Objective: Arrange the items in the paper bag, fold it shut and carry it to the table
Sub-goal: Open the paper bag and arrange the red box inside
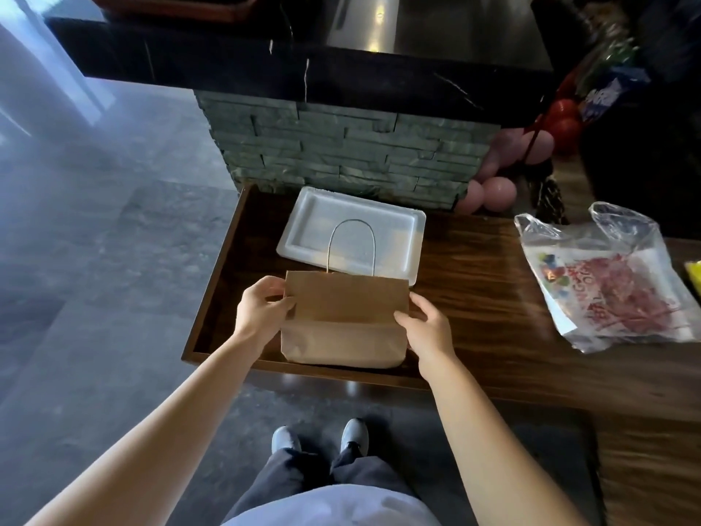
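Note:
A brown paper bag stands on the dark wooden counter, near its front left corner. Its upper part is bent over toward me into a flap, and a thin twisted handle arches up behind it. My left hand pinches the flap's left edge. My right hand grips the right edge at the crease. Whatever is inside the bag is hidden.
A white foam tray lies just behind the bag. A clear plastic bag with red print lies at the right. Pink and red balloons crowd the back right. A stone wall under a black ledge stands behind. Grey floor lies left and below.

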### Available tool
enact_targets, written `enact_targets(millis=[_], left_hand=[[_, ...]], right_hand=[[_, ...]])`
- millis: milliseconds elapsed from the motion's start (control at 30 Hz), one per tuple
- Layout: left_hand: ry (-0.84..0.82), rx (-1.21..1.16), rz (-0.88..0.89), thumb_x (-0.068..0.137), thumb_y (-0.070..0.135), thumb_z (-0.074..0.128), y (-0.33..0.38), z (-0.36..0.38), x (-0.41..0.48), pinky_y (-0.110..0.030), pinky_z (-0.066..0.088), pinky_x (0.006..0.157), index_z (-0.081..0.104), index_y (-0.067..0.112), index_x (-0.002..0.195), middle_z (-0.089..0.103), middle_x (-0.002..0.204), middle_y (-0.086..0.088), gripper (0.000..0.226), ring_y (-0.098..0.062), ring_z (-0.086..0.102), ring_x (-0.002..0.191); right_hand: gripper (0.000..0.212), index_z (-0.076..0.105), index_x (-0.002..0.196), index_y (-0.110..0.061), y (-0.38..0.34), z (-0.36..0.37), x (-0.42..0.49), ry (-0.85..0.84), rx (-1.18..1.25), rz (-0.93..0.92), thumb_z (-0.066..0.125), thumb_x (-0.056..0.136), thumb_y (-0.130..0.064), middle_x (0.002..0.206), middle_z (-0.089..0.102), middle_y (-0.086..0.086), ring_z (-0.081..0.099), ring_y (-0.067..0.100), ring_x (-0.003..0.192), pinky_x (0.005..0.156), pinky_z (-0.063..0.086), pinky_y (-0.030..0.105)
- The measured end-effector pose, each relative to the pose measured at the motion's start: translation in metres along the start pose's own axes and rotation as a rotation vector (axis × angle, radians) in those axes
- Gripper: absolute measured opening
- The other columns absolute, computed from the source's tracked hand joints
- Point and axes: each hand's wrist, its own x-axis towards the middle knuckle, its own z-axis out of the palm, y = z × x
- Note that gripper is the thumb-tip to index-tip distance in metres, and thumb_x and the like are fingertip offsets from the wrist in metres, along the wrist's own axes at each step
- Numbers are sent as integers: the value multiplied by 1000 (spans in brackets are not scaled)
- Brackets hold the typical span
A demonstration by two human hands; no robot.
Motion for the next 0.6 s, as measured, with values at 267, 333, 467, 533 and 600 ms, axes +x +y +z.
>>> enact_targets(millis=[267,333,467,533,600], left_hand=[[-289,-127,130,74,0,60,3,-32,-4,-27,51,62,69,20,83,70,74,4,24,-14,66,74],[-330,-191,138,67,1,54,2,-37,-6,-33,48,66,69,16,81,67,72,0,25,-17,59,74],[-366,-378,53,80,16,49,8,-43,-9,-41,47,77,69,10,78,72,94,-11,21,-24,63,92],[-352,-376,59,86,33,55,11,-43,-12,-36,48,74,67,11,73,74,93,-9,28,-21,65,89],[-322,-262,136,85,42,65,15,-40,-16,-29,50,67,66,12,73,76,83,0,33,-12,67,78]], right_hand=[[59,62,126,-33,-16,4,-19,53,10,-222,70,79,1,113,63,-11,59,-5,89,77,49,16],[54,66,116,-39,-19,5,-26,52,66,-270,65,82,2,111,65,-16,61,-5,95,86,51,21],[31,76,92,-29,-28,4,-41,-1,337,-170,49,90,-15,100,75,-1,68,17,99,81,52,30],[24,76,85,-25,-31,1,-48,-26,405,-150,52,92,-27,96,76,3,69,20,98,75,50,26],[20,74,87,-23,-33,0,-51,-17,356,-165,62,85,-40,96,74,7,67,19,93,77,51,28]])
